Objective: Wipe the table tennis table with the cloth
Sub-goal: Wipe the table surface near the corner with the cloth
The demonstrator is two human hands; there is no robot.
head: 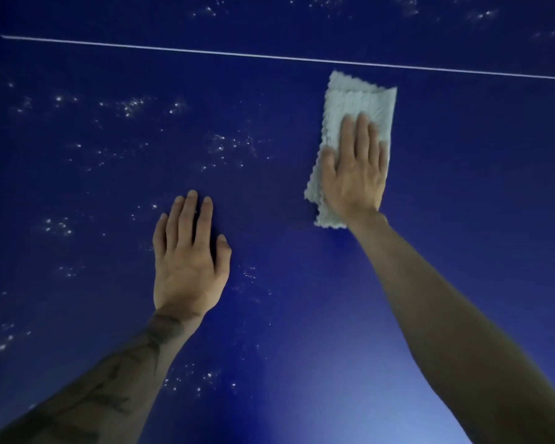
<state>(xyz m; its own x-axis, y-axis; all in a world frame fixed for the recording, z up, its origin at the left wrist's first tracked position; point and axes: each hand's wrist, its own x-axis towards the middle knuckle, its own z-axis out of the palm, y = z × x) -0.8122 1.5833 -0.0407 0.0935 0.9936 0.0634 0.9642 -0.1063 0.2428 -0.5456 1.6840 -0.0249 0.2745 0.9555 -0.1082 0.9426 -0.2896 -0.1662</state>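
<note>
Cloth (356,102), pale, folded into a long pad with scalloped edges, lies flat on the blue table (462,161). Its far end is just short of the white line (269,56) and does not touch it. On the half of the pad farther from the line, the right hand (354,174) lies palm down with its fingers (362,133) straight and close together. It presses the cloth and does not clasp it, and nothing curls round the fabric.

The cloth looks soft, light and limp. Its folded layers would likely slide over one another or bunch if pushed from one edge only. The smooth top should let it glide. A broad, flat press over the middle seems the best hold for wiping. To lift or refold it, a pinch at the folded long edge would probably keep the layers together.

Farther from the line than the cloth, and well apart from it, the left hand (189,261) rests flat on bare table. Its fingers are straight and it holds nothing. White specks (129,105) are scattered on the near side of the line around that hand, and more show beyond the line.
</note>
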